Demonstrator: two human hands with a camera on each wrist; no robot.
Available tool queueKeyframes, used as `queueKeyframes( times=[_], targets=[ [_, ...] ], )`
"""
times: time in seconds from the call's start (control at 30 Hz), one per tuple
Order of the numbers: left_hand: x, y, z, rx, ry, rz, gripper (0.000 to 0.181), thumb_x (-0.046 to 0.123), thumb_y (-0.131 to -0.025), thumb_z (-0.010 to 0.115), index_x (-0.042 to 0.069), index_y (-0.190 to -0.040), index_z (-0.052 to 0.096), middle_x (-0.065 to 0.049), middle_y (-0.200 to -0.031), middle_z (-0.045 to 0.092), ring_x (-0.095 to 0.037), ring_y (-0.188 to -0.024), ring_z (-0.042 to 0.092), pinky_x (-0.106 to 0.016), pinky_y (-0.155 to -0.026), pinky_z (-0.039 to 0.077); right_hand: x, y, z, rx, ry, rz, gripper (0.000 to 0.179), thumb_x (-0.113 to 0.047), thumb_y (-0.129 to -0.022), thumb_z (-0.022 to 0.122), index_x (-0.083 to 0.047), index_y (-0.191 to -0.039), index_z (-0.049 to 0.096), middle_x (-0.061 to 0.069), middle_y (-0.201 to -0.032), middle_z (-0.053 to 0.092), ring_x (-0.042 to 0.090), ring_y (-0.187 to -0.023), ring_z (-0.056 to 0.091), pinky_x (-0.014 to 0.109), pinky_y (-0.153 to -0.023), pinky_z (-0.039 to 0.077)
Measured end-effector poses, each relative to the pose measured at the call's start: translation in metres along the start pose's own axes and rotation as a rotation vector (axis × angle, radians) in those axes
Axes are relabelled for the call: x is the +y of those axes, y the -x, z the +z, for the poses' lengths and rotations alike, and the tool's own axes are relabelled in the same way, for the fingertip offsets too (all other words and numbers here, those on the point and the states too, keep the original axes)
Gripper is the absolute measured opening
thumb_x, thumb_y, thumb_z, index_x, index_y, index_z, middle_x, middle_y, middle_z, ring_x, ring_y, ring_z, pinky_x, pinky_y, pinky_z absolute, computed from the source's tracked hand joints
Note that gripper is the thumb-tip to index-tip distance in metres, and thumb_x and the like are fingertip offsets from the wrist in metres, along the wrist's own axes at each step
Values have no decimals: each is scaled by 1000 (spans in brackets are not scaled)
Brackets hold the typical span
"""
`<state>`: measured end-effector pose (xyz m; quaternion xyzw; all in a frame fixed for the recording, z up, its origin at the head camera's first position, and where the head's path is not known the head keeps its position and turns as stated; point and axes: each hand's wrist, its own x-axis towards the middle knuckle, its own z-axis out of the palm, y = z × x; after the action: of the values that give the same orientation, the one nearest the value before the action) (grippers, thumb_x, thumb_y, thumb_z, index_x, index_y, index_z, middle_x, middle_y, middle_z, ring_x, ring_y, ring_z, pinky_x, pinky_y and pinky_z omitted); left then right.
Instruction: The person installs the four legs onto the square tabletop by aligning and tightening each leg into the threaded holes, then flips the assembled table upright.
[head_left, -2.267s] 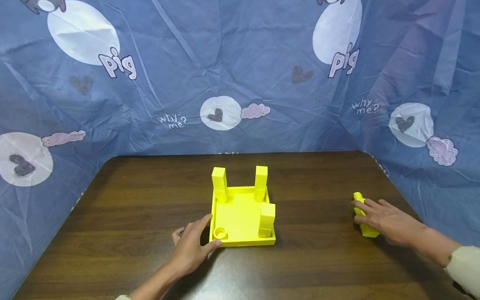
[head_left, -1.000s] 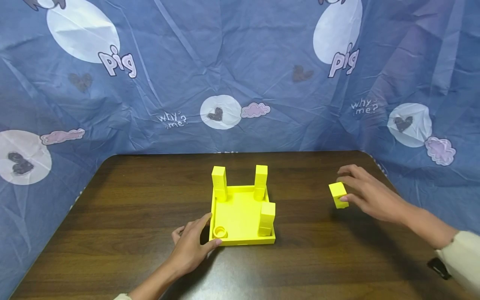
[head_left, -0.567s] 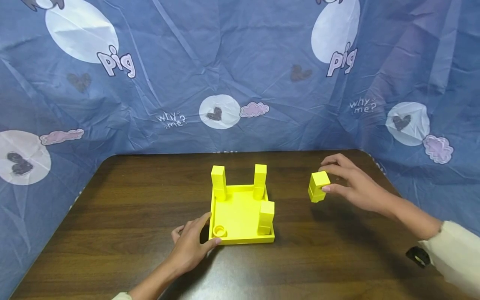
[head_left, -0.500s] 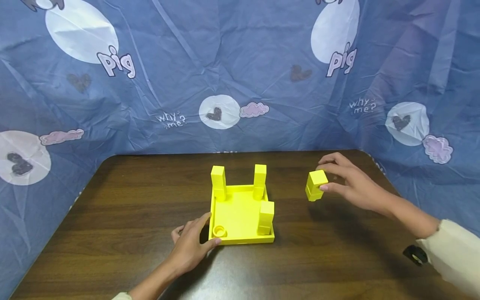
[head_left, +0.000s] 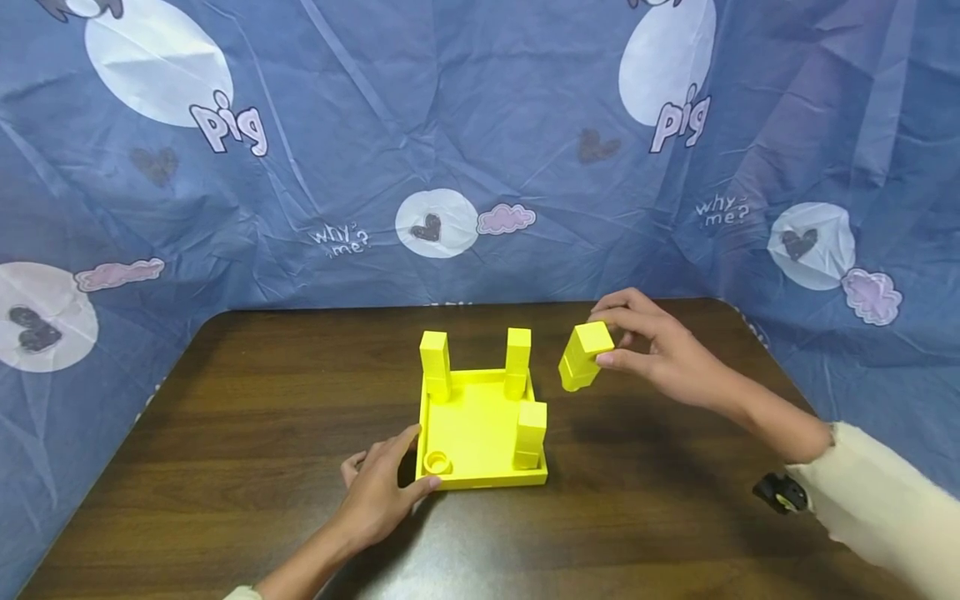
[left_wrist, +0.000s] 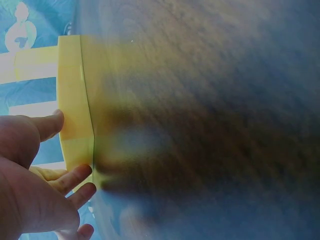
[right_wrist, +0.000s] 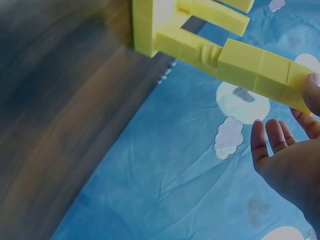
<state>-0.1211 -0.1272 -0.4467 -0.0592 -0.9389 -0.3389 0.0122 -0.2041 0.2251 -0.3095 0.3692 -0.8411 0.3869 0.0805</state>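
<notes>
A yellow square base (head_left: pixel 480 479) with a raised rim lies on the table, its threaded-looking socket (head_left: pixel 437 463) bare at the near left corner. Square yellow posts stand upright in the other corners: far left post (head_left: pixel 435 362), far right post (head_left: pixel 518 360), near right post (head_left: pixel 531 433). My left hand (head_left: pixel 378 492) holds the base by its near left corner, thumb at the front wall and fingers along the left side. My right hand (head_left: pixel 671 354) pinches the top of a loose yellow post (head_left: pixel 585 354) above the table, right of the base. Its narrower ridged end (right_wrist: pixel 207 54) points down, slightly tilted.
The brown wooden table (head_left: pixel 285 417) has dark grain and rounded far corners. A blue printed cloth (head_left: pixel 360 150) hangs behind it and at both sides. A black device (head_left: pixel 780 492) sits at the right sleeve (head_left: pixel 862 492).
My right hand has picked the loose post up from the right side of the table, turned it upright and carried it left towards the base. The left hand stays at the base's corner.
</notes>
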Motion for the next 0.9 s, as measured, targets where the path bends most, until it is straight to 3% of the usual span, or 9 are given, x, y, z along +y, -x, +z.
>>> queueKeyframes(
  times=[0.53, 0.9],
  targets=[
    [0, 1, 0, 4, 2, 9, 72, 27, -80, 78, 8, -142, 46, -11, -128, 60, -33, -121, 50, -55, -98, 15, -31, -32, 36, -5, -161, -63, 36, 0, -83, 72, -8, -118, 66, 4, -119, 53, 18, -106, 49, 36, -79, 47],
    [-2, 1, 1, 14, 4, 13, 72, 26, -80, 79, 8, -141, 47, -11, -125, 62, -32, -120, 50, -54, -97, 15, -46, -39, 67, -35, -247, -5, 33, -3, -84, 73, -8, -116, 67, 2, -117, 54, 19, -99, 52, 41, -81, 46]
  ],
)
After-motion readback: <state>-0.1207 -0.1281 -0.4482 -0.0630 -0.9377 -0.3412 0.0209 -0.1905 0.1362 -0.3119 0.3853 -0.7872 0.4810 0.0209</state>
